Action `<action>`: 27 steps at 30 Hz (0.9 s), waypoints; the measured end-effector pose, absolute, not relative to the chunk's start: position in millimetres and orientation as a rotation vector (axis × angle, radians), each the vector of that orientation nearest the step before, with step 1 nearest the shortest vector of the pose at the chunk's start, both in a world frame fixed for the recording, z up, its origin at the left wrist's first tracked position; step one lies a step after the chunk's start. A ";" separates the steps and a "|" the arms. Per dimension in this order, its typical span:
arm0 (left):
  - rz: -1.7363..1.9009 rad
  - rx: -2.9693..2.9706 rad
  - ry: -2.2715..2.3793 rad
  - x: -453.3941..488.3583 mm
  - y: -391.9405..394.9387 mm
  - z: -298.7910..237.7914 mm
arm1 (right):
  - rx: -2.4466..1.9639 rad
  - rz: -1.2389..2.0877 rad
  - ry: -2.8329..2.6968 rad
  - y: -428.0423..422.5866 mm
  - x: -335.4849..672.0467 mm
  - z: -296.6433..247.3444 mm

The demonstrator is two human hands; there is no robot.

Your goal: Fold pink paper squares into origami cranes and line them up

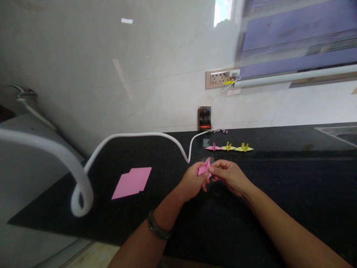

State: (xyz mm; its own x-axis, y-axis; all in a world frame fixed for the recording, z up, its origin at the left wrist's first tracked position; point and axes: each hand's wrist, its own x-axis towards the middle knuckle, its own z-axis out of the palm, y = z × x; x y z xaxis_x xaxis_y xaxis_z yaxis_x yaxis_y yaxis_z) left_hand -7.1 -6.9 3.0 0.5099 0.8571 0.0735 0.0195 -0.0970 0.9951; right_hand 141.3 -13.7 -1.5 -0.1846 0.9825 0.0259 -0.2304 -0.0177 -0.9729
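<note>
A small piece of folded pink origami paper (205, 168) is between my two hands, a little above the dark countertop. My left hand (194, 182) is closed around its left and lower side, thumb on top. The fingers of my right hand (229, 175) pinch its right edge. Part of the paper is hidden behind the fingers. Just beyond my hands, a pink paper crane (214, 147) and two yellow paper cranes (228, 147) stand in a row. Off to the left, pink paper sheets (132, 182) lie flat, overlapping.
A thick white cable (145, 134) loops across the left and back of the black countertop (173, 230). A phone-like device (205, 119) leans on the wall below a socket (220, 78) with a charger plugged in. A sink edge (338, 131) shows at far right.
</note>
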 end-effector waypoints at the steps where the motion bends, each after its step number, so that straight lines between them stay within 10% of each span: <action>1: 0.838 1.512 0.795 -7.3 -6.7 2.8 | -0.941 1.416 -1.189 -13.6 141.2 -0.8; 27: 0.718 1.565 0.851 -10.9 -6.7 2.0 | -0.998 1.243 -1.396 -16.9 138.6 5.4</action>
